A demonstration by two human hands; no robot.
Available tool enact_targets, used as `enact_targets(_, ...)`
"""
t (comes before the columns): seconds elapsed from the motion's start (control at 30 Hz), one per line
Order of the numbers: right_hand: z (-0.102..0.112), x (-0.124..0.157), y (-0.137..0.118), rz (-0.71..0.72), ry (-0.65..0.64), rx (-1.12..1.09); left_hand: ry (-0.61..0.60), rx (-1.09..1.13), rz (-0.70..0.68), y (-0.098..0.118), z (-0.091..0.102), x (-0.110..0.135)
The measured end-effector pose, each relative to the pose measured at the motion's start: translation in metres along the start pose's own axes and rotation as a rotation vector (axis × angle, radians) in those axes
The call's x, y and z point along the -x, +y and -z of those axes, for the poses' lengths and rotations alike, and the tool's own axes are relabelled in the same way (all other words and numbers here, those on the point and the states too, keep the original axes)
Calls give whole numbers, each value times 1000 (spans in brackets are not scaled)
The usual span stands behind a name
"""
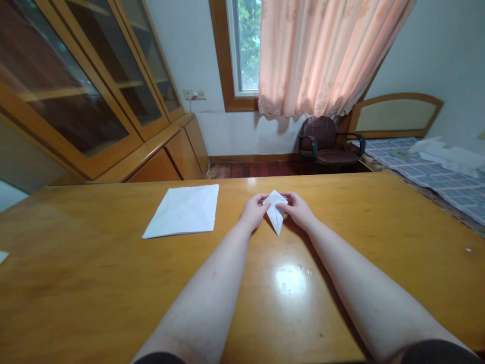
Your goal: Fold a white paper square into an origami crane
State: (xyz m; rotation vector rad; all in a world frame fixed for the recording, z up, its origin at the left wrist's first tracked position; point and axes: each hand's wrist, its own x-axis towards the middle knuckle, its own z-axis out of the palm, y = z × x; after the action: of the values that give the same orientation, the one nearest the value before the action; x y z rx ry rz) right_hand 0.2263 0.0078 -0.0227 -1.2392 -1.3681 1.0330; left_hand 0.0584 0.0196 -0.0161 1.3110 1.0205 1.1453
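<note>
To my left one tall yellow-brown wooden cabinet [98,91] leans into view, three glazed doors showing, beyond the glossy yellow-brown wooden desk [113,283]. At the desk's left edge is one pale corner of something [3,257], cut off by the view. Next lies one flat, four-sided white paper [185,210]; whether it is layered I cannot tell. On the wall behind is one white socket panel [194,94], then one wood-framed window [248,45]. Well right of the flat paper, the fingers of my left hand [254,210] pinch one small, kite-shaped folded white paper [275,198] over the desk, its long tip towards me; those of my right hand [300,210] grasp its other side, so my two thumbs cover part of it. Behind hangs one pink patterned curtain [314,55], partly blocking the window, above one dark red office chair [320,134]; farthest right is one bed with a blue-grey checked cover [447,174].
</note>
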Motion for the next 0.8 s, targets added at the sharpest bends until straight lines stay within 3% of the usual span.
enact_targets(0.1, -1, 2, -2, -49, -80, -13, -26, -113, -4, -3, -3, 2)
enact_targets(0.37, 1, 6, -15, -185, -103, -201, 176, -43, 27, -3, 0, -4)
enact_targets(0.5, -1, 7, -19, -187, -106, -159, 132, 2, 33, -2, -2, -2)
enact_targets(0.67, -2, 6, -19, -161, 15, -182, 32, 28, 82, -1, -6, 0)
enact_targets(0.8, -1, 5, -18, -184, 45, -174, 34, -27, 141, 0, -6, 1)
